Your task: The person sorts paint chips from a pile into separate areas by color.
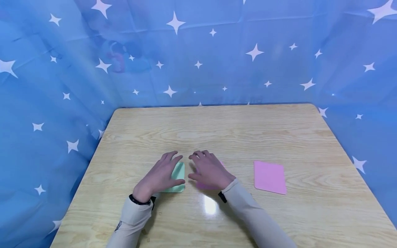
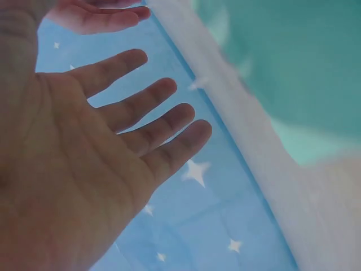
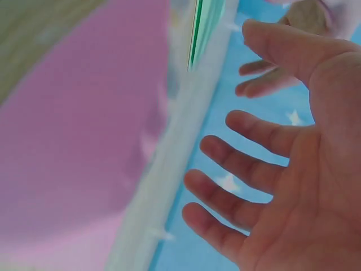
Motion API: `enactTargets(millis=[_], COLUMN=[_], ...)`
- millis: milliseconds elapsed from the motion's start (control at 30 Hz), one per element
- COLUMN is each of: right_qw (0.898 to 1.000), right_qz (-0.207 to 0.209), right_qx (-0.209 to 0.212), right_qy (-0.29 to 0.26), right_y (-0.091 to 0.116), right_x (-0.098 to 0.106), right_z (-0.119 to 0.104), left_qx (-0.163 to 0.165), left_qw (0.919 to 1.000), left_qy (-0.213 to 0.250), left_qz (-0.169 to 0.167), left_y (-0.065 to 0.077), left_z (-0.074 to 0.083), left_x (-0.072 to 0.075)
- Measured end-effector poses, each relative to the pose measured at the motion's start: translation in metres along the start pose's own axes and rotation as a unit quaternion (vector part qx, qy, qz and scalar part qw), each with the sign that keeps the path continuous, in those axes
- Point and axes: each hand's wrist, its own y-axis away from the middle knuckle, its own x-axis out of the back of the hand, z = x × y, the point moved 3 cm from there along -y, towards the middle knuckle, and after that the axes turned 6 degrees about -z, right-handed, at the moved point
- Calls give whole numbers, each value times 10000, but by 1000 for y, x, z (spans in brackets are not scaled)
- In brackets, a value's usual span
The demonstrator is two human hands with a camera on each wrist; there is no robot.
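Observation:
My left hand (image 1: 159, 176) hovers over a mint-green square (image 1: 179, 171), covering its left part. In the left wrist view its fingers are extended and spread, and the palm holds nothing; the green square (image 2: 299, 68) is blurred at upper right. My right hand (image 1: 211, 171) is above a pink square (image 1: 203, 186), hiding most of it. The right wrist view shows relaxed, spread fingers and a bare palm beside the pink square (image 3: 84, 147). Seen edge-on there, the green piece (image 3: 207, 28) shows several thin layers. A small gap separates the two hands.
A second pink square (image 1: 270, 177) lies flat to the right on the wood-grain table (image 1: 217, 127). Blue cloth (image 1: 217, 69) with white stars hangs behind the table and along its sides. A bright reflection shows on the tabletop near the right wrist.

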Motion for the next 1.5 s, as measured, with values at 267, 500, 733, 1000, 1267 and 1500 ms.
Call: enactTargets(millis=[267,500,733,1000,1267,1500], right_qw=[9985,9972,9978,9947,9946,9951], right_qz=[-268,-578,-608,-877,-932,-781], right_qx=[-417,-385,-248,-431,-450,-322], right_qy=[-243,-261,-73,317,18,-511], right_y=[31,49,49,40,40,48], right_x=[13,11,4,2,2,3], right_z=[35,53,54,54,51,50], left_qx=[-250,-495,-786,-1078,-961,-948], left_qw=[9981,9931,9907,9864,9898,9903], left_qy=[-266,-778,-909,-994,-509,-560], left_qz=[-499,-723,-638,-744,-915,-844], left_y=[-30,-46,-50,-54,-53,-49], left_z=[35,56,65,67,69,71], left_x=[-11,-30,-35,-38,-41,-40])
